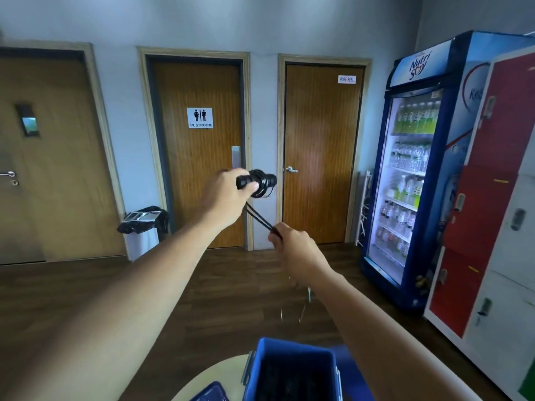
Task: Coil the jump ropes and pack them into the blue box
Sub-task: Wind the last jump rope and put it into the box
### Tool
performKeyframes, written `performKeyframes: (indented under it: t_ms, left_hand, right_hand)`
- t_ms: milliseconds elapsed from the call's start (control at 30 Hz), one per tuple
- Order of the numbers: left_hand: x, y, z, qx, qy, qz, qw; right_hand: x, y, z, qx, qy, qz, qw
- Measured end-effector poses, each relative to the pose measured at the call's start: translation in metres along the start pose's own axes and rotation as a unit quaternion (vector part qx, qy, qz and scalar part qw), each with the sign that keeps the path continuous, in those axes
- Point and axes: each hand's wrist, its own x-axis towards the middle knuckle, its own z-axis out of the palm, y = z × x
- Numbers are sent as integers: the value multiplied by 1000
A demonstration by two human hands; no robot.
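My left hand [224, 196] is raised at chest height and grips the black handles of a jump rope [262, 182], held sideways, with thin black cord wound round them in several turns. Two strands of the cord run down and to the right from the handles into my right hand [292, 246], which pinches them taut. The blue box [289, 369] stands open below on a round pale table [228, 371]. Its inside looks dark, and what lies in it is too dim to tell.
A blue lid or second blue container [210, 393] lies at the table's near edge, left of the box. Three wooden doors line the wall ahead. A bin [144, 224] stands on the left, a drinks fridge [414, 169] and red-and-white lockers [492, 198] on the right.
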Motion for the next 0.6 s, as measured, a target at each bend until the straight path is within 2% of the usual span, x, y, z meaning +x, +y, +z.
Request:
performKeyframes:
  t_ms: [67, 133, 200, 267, 333, 467, 533, 600]
  left_hand:
    - [1, -10, -3, 92, -70, 28, 993]
    - [1, -19, -10, 129, -178, 35, 975]
    - [2, -27, -19, 54, -302, 11, 952]
    - [-4, -29, -25, -111, -374, -53, 919]
    - [-7, -31, -27, -239, -387, -82, 887]
    - [-7, -22, -30, -393, -368, -78, 839]
    - [-7, -16, -32, -433, -340, -79, 831]
    - [-8, -11, -32, -445, -311, -84, 835]
  right_hand:
    - [1, 3, -8, -28, 16, -10, 999]
    - [3, 7, -22, -50, 45, -20, 998]
    - [7, 15, -36, -43, 83, -23, 995]
    - [11, 20, -47, -30, 98, -26, 994]
    - [16, 20, -53, 2, 96, -27, 995]
    - [20, 18, -53, 93, 42, -46, 994]
    - [15, 22, -46, 92, 53, -109, 988]
    - [12, 26, -40, 84, 76, -129, 985]
